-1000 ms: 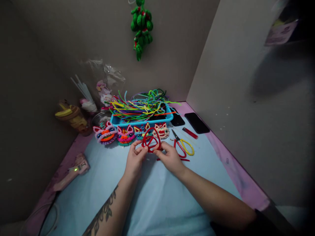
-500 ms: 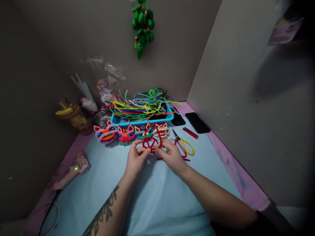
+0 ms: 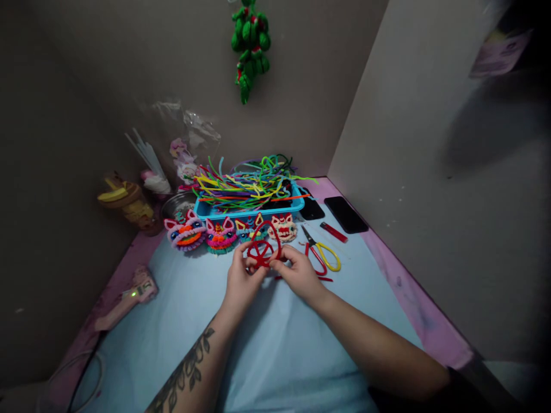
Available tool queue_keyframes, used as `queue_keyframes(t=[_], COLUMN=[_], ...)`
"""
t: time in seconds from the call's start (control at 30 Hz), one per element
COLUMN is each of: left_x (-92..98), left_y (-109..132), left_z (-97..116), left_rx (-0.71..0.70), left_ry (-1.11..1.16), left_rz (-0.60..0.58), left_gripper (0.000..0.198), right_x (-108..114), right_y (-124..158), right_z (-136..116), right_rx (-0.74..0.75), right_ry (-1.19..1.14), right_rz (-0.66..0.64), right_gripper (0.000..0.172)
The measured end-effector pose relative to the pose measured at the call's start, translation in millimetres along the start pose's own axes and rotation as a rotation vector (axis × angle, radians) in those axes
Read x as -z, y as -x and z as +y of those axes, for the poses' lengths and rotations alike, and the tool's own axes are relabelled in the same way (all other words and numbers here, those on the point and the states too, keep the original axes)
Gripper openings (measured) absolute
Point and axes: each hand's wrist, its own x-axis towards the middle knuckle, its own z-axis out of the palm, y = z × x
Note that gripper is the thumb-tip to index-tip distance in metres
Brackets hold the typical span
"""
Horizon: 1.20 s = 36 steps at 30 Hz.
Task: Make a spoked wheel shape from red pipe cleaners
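Observation:
Between my two hands is a red pipe-cleaner frame [image 3: 260, 250], a ring with spokes and a long loose end curving up over it. My left hand [image 3: 244, 275] grips the ring's left and lower side with fingers and thumb. On the right, my right hand [image 3: 297, 273] pinches the red stem near the ring's lower right edge. Just behind the hands stand several pipe-cleaner animal heads, a pink and purple one [image 3: 186, 232] at the left and a cream one [image 3: 283, 228] at the right. Scissors [image 3: 328, 256] with red and yellow handles lie right of my right hand.
A blue tray [image 3: 224, 217] heaped with coloured pipe cleaners [image 3: 245, 186] stands at the back. A red lighter [image 3: 333, 232] and a black phone [image 3: 345, 214] lie to the right. At the left are a pink glue gun [image 3: 129, 298] with a cable and a cup [image 3: 129, 203].
The red frame has shifted slightly left and turned, and its loose end now arches more upright. My left fingers have moved around the ring's side.

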Motion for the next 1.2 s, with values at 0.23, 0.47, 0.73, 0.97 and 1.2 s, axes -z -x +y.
queue_keyframes(t=[0.23,0.47,0.73,0.97,1.2], left_x=[1.1,0.9,3.4,3.0,2.3], left_y=[1,0,2,1,1], left_z=[-1,2,0,1,5], left_rx=[0.025,0.066,0.017,0.005,-0.040], left_ry=[-0.048,0.037,0.020,-0.023,-0.038], left_rz=[-0.048,-0.124,-0.181,-0.210,-0.138], left_gripper=[0.054,0.057,0.056,0.057,0.054], right_x=[0,0,-1,-3,-3], right_y=[-3,-4,-3,-3,-3], right_z=[2,13,11,7,7], right_rx=[-0.126,-0.195,-0.188,-0.192,-0.153], right_ry=[-0.142,-0.258,-0.274,-0.306,-0.244], right_rz=[0.021,0.022,0.028,0.028,0.036], right_gripper=[0.020,0.024,0.025,0.025,0.021])
